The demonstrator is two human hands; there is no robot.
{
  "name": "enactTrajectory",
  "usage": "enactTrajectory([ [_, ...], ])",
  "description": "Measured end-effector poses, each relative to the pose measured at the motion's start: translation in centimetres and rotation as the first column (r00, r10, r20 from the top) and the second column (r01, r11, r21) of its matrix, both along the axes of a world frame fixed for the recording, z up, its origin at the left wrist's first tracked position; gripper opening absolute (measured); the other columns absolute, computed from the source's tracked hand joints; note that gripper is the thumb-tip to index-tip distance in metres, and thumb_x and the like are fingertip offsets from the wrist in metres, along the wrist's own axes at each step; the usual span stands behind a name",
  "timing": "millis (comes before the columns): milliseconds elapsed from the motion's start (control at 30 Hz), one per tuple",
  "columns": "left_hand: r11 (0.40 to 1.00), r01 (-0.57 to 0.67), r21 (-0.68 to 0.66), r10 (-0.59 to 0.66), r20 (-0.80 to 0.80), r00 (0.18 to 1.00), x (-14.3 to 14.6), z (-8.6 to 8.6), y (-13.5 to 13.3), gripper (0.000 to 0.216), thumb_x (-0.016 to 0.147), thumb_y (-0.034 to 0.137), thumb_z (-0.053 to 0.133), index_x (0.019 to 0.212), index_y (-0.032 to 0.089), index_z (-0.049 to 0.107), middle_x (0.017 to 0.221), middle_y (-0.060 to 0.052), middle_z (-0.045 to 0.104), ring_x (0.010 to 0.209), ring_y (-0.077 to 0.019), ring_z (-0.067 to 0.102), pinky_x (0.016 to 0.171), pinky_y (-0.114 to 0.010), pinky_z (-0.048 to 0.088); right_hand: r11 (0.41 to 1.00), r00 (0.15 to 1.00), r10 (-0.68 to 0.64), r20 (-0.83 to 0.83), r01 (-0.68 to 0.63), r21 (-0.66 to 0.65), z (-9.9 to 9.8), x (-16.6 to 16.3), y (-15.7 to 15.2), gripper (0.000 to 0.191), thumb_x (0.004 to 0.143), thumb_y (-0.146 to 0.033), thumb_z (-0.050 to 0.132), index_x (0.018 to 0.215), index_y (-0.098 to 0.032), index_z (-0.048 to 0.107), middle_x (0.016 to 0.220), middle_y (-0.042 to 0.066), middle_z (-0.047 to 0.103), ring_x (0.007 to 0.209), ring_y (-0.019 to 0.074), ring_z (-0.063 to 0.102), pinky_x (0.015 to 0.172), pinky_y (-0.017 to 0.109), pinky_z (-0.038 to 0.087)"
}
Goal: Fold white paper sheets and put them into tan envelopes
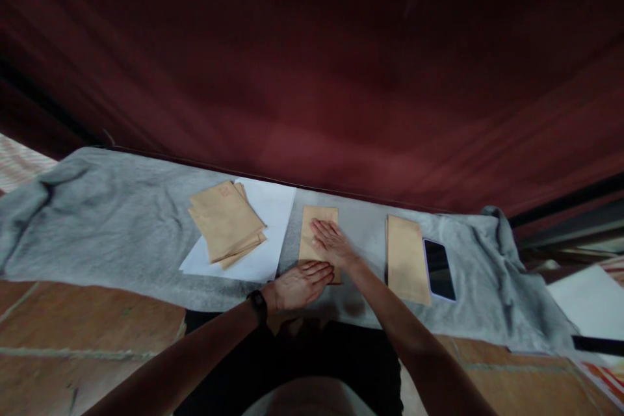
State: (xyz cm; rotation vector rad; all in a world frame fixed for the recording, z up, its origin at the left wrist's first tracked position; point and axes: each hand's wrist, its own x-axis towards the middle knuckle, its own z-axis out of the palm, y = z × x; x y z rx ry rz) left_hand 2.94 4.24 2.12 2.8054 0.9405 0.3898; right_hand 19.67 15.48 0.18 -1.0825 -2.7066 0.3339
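A brown paper envelope (308,242) lies on the grey cloth in front of me, its long side running away from me. My left hand (301,283) rests flat across its near end, fingers stretched out and pointing right. Higher up on the same envelope, my right hand (334,242) lies flat with its fingers extended to the upper left. Neither hand grips anything. To the left, a loose pile of brown envelopes (227,221) sits askew on white paper sheets (277,201). A stack of brown envelopes (407,260) lies to the right.
A dark-screened phone (439,270) lies against the right stack. The grey cloth (121,221) is wrinkled at both ends. Behind it rises a dark red surface (316,78). Tiled floor (88,318) shows in front, and white papers (592,305) lie at the far right.
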Motion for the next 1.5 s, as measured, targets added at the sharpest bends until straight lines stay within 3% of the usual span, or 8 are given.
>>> enactTrajectory([
  [467, 0.998, -0.046, 0.041, 0.043, 0.063, 0.997, 0.0, -0.3, -0.4, 0.037, 0.093, 0.02, 0.053, 0.129, 0.015, 0.059, 0.124, -0.011, 0.069, 0.12, -0.0229, 0.063, 0.109, -0.038, 0.046, 0.99, 0.994, 0.055, 0.094, -0.042, -0.135, 1.4, 0.5, -2.9, 0.053, 0.108, -0.038, 0.021, 0.159, -0.023, 0.024, 0.165, 0.001, 0.024, 0.153, 0.0143, 0.019, 0.128, 0.042, 0.014],
  [867, 0.994, -0.067, 0.085, 0.067, 0.007, 0.998, -0.9, 0.1, -0.8, 0.02, 0.094, 0.011, 0.054, 0.11, 0.019, 0.065, 0.115, -0.008, 0.071, 0.113, -0.02, 0.064, 0.103, -0.036, 0.049, 0.985, 0.997, 0.042, -0.068, -0.053, -0.165, 1.5, 1.1, -6.4, 0.05, 0.107, -0.034, 0.027, 0.156, -0.022, 0.034, 0.161, 0.007, 0.034, 0.15, 0.0201, 0.031, 0.126, 0.05, 0.024],
  [1167, 0.986, -0.144, 0.082, 0.139, 0.067, 0.988, -1.1, -0.6, -1.8, 0.024, 0.094, 0.013, 0.056, 0.117, 0.018, 0.063, 0.119, -0.01, 0.07, 0.121, -0.0211, 0.061, 0.107, -0.039, 0.048, 0.967, 0.977, -0.025, -0.211, -0.03, -0.252, 1.9, 2.0, -9.3, 0.052, 0.109, -0.043, 0.022, 0.152, -0.023, 0.042, 0.156, 0.005, 0.045, 0.147, 0.0164, 0.037, 0.126, 0.046, 0.025],
  [1333, 0.981, -0.182, 0.064, 0.176, 0.08, 0.981, -1.4, -0.7, -2.7, 0.035, 0.094, 0.008, 0.051, 0.125, 0.019, 0.061, 0.129, -0.009, 0.067, 0.125, -0.0194, 0.06, 0.111, -0.038, 0.046, 0.95, 0.951, -0.051, -0.306, -0.048, -0.31, 2.0, 2.8, -8.3, 0.055, 0.108, -0.048, 0.016, 0.146, -0.028, 0.051, 0.152, 0.001, 0.051, 0.144, 0.0146, 0.042, 0.123, 0.042, 0.032],
  [1500, 0.968, -0.247, 0.038, 0.243, 0.087, 0.966, -1.9, -0.7, -3.2, 0.04, 0.092, 0.003, 0.048, 0.125, 0.021, 0.062, 0.134, -0.006, 0.066, 0.128, -0.0178, 0.058, 0.112, -0.036, 0.044, 0.96, 0.952, -0.211, -0.222, 0.159, -0.23, 1.5, 3.1, -3.8, 0.061, 0.106, -0.051, 0.01, 0.151, -0.026, 0.045, 0.156, 0.002, 0.046, 0.147, 0.0146, 0.037, 0.125, 0.041, 0.029],
])
